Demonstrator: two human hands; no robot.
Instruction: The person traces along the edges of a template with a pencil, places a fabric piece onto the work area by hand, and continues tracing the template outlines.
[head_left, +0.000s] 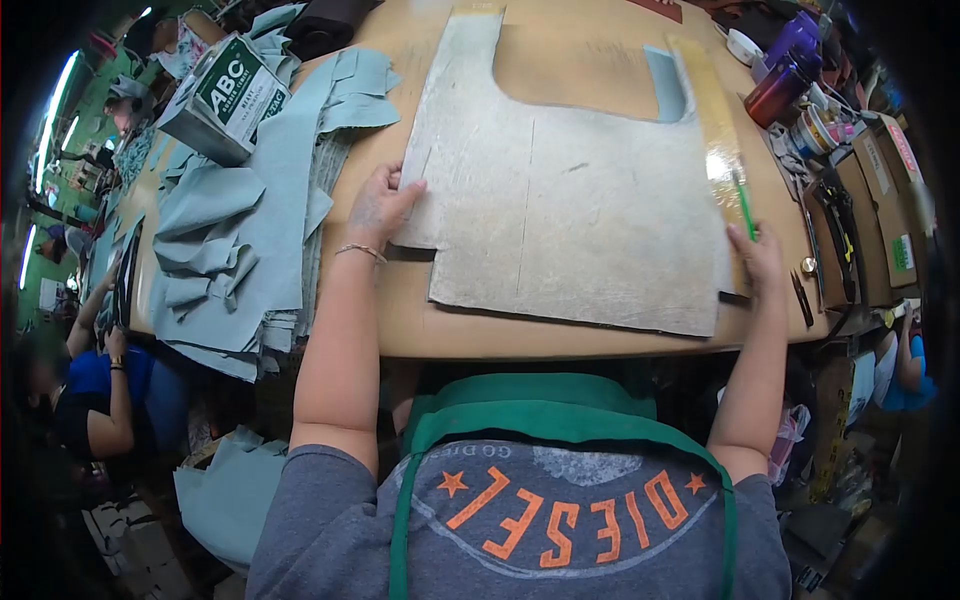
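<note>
A large, pale, stiff pattern template (590, 230) with a curved cutout lies flat on the table in front of me. My left hand (378, 205) is closed on its left edge, thumb on top. At the right edge, my right hand (760, 258) holds a slim green pen (746, 208), its tip pointing away from me. A yellowish glossy strip (722, 150) runs along that side. Inside the cutout a bit of light blue fabric (663, 85) shows; what else lies under the template is hidden.
On the left are stacked light blue fabric pieces (270, 220) and an ABC rubber cement can (228, 100). Bottles (783, 88), tape rolls (815, 130), dark scissors or tweezers (802, 298) and cardboard boxes (885, 200) line the right side. A co-worker (110, 390) sits at far left.
</note>
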